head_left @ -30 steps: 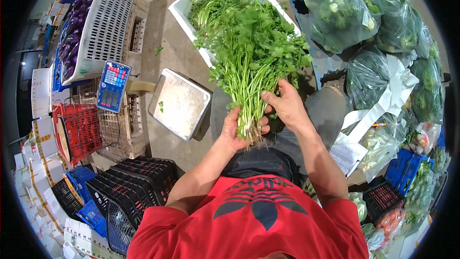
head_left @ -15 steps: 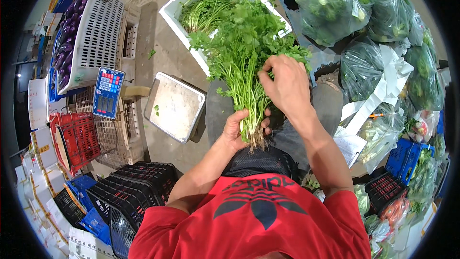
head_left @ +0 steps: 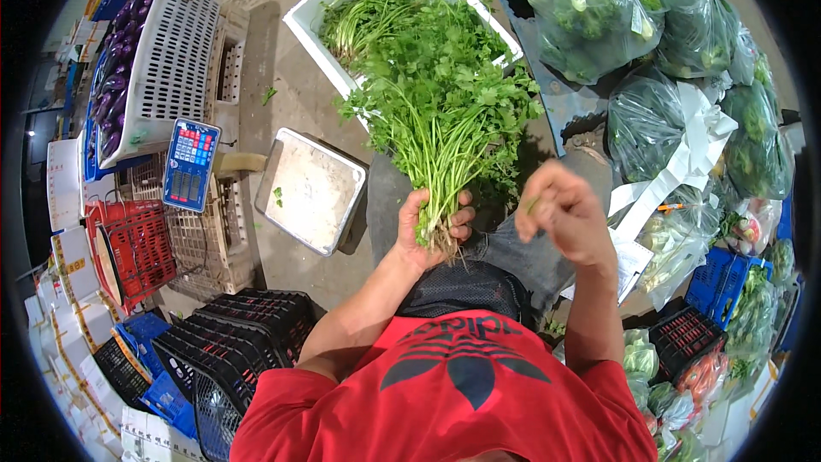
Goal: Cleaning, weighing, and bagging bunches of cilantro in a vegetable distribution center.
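Observation:
My left hand [head_left: 432, 227] is closed round the lower stems of a bunch of leafy green herbs [head_left: 440, 145], coriander or celery by its look. Thin pale roots stick out below the grip, and the leafy tops spread away from me. To the right of the bunch, apart from it, my right hand [head_left: 564, 216] is raised with its fingers curled in a pinch. Something small and green seems to show at those fingertips, but motion blur hides what it is. Behind the tops stands a white foam box [head_left: 310, 34] with more of the same greens [head_left: 368, 21].
Left of my knees sits a metal-topped scale [head_left: 312, 192] with a blue keypad display [head_left: 191, 162]. A white crate [head_left: 175, 60] holds eggplants [head_left: 120, 77]. Black crates [head_left: 239, 334] stand at the near left. Bagged vegetables [head_left: 590, 13] crowd the right side, beside a blue-grey tray [head_left: 547, 90].
My right hand has drawn back from the bunch, moving right and toward me. The bunch's leaves have spread wider, while my left hand keeps its hold low on the stems.

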A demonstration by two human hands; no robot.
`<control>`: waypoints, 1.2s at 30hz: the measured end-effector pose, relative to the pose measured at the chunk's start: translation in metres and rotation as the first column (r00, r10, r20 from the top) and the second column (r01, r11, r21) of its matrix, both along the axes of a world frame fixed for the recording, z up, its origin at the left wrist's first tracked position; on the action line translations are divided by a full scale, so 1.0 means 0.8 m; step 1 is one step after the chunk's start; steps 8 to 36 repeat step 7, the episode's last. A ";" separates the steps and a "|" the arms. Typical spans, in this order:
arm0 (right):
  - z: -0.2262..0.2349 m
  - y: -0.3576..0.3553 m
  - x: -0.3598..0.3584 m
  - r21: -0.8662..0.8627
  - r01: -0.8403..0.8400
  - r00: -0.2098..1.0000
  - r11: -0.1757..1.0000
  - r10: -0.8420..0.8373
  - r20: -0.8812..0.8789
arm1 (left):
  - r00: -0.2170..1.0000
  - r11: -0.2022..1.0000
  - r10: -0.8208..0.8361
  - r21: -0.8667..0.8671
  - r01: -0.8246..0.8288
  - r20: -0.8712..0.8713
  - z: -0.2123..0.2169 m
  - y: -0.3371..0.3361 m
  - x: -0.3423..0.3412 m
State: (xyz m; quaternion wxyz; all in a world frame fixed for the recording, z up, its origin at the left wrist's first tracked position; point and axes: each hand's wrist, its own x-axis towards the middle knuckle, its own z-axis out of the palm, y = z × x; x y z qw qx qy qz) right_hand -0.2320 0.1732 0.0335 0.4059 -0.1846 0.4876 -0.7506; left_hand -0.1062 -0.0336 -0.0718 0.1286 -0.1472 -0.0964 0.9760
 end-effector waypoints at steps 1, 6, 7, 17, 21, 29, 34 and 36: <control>0.001 0.006 -0.003 0.267 -0.059 0.968 0.962 0.121 -0.221 | 1.000 1.000 -0.002 0.000 0.002 0.000 0.001 0.000 0.000; -0.010 -0.007 -0.006 0.542 0.227 0.952 0.809 -0.068 -0.298 | 0.999 0.999 -0.032 -0.014 0.032 -0.020 0.002 0.001 -0.001; -0.007 -0.013 -0.009 0.547 0.252 0.937 0.798 -0.060 -0.345 | 0.999 0.998 -0.035 -0.043 0.034 -0.015 0.002 0.000 0.001; -0.007 -0.013 -0.009 0.547 0.252 0.937 0.798 -0.060 -0.345 | 0.999 0.998 -0.035 -0.043 0.034 -0.015 0.002 0.000 0.001; -0.007 -0.013 -0.009 0.547 0.252 0.937 0.798 -0.060 -0.345 | 0.999 0.998 -0.035 -0.043 0.034 -0.015 0.002 0.000 0.001; -0.007 -0.013 -0.009 0.547 0.252 0.937 0.798 -0.060 -0.345 | 0.999 0.998 -0.035 -0.043 0.034 -0.015 0.002 0.000 0.001; -0.007 -0.013 -0.009 0.547 0.252 0.937 0.798 -0.060 -0.345 | 0.999 0.998 -0.035 -0.043 0.034 -0.015 0.002 0.000 0.001; -0.007 -0.013 -0.009 0.547 0.252 0.937 0.798 -0.060 -0.345 | 0.999 0.998 -0.035 -0.043 0.034 -0.015 0.002 0.000 0.001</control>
